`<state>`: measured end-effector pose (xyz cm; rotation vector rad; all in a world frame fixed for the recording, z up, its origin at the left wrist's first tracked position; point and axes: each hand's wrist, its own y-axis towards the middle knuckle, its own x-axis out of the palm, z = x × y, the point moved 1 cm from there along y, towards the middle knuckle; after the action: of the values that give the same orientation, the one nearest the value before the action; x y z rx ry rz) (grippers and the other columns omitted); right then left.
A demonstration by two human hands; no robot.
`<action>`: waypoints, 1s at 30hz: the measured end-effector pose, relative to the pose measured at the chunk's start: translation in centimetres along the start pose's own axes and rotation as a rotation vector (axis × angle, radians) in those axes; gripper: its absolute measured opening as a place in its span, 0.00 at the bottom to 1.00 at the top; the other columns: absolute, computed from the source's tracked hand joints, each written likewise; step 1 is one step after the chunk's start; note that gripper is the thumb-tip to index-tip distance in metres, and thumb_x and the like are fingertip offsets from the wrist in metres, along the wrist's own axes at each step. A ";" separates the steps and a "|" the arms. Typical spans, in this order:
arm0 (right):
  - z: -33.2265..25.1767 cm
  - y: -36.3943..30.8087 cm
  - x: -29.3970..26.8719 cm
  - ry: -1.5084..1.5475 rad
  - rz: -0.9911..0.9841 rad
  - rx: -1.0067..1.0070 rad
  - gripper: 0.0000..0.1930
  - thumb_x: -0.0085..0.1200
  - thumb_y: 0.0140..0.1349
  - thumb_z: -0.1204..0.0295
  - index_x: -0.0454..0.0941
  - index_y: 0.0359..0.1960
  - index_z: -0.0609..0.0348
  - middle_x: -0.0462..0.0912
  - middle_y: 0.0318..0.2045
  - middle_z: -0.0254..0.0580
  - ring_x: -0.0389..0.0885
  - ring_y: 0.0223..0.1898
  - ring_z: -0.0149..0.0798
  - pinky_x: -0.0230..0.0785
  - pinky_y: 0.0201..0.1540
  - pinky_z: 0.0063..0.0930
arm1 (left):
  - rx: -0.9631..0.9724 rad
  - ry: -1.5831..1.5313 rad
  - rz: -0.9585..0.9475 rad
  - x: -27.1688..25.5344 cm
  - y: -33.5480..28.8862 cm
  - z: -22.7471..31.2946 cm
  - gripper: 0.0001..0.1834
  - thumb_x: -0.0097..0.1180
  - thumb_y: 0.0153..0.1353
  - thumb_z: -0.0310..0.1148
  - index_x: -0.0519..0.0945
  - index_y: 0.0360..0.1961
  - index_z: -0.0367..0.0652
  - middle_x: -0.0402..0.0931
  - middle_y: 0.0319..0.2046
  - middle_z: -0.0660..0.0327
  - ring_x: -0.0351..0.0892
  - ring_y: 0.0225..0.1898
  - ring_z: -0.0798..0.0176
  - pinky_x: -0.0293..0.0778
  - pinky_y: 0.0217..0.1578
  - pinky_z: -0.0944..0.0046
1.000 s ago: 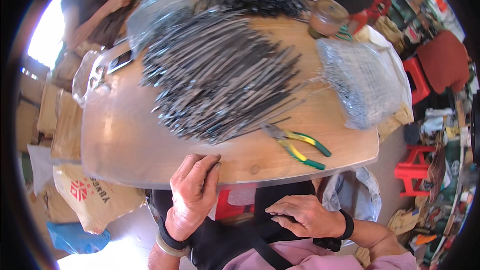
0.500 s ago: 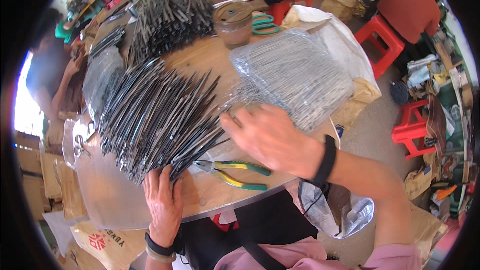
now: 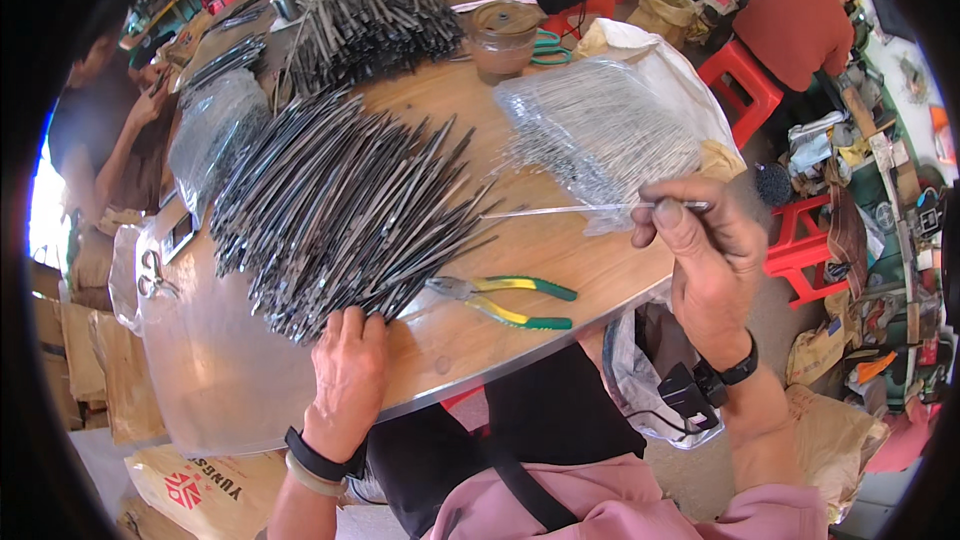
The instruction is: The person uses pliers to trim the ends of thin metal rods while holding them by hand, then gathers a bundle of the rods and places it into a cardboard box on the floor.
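A broad heap of thin dark metal strips [image 3: 345, 200] lies fanned out on the wooden table [image 3: 440, 360]. My left hand [image 3: 345, 365] is at the near end of this heap, its fingers curled together against the strip ends; what they grip, if anything, is hidden. To the right, my right hand [image 3: 710, 260] pinches a thin, pale metal strip [image 3: 570, 209] between thumb and fingers. That strip points left toward the heap, above the table. Between my hands lie pliers [image 3: 505, 300] with yellow-green handles. Beyond the right hand, a clear plastic bag [image 3: 600, 120] covers many thin silvery strips.
Farther back stand another dark strip bundle [image 3: 370, 25], a lidded jar [image 3: 503, 40] and green-handled scissors [image 3: 550, 48]. Small scissors [image 3: 155, 275] lie at the left. Red stools [image 3: 740, 90] stand to the right; a person in red [image 3: 797, 25] sits there, another person [image 3: 110, 140] at left.
My right hand has moved right and up from the heap, now with a pale strip in its fingers. My left hand stays at the heap's near end. The view has shifted slightly.
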<state>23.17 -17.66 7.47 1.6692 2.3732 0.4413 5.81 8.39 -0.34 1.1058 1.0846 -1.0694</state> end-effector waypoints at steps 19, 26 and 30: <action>5.4 -6.8 -5.2 0.625 0.100 0.703 0.08 0.54 0.66 0.68 0.74 0.39 0.61 0.73 0.27 0.34 0.65 0.21 0.27 0.64 0.28 0.25 | -1.105 -1.467 -0.015 -2.7 -7.1 -0.9 0.04 0.51 0.67 0.29 0.74 0.35 0.40 0.73 0.21 0.61 0.69 0.16 0.71 0.61 0.15 0.73; 5.2 -7.7 -1.5 0.834 0.033 0.765 0.10 0.51 0.68 0.65 0.70 0.42 0.59 0.69 0.29 0.31 0.66 0.23 0.24 0.66 0.31 0.24 | -1.099 -2.212 0.285 -2.7 -9.0 3.9 0.07 0.55 0.65 0.29 0.75 0.40 0.35 0.76 0.29 0.55 0.71 0.24 0.65 0.67 0.20 0.67; 4.8 -7.6 1.1 0.761 -0.067 0.789 0.10 0.54 0.67 0.66 0.74 0.42 0.60 0.75 0.30 0.34 0.69 0.23 0.26 0.65 0.31 0.26 | -0.972 -2.112 0.193 -0.9 -4.6 3.7 0.09 0.51 0.68 0.29 0.73 0.41 0.33 0.71 0.23 0.58 0.67 0.22 0.65 0.66 0.25 0.68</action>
<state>17.74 -18.39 0.28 1.9301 3.4867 0.1182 1.59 4.24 0.39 -0.8163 -0.3540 -0.7464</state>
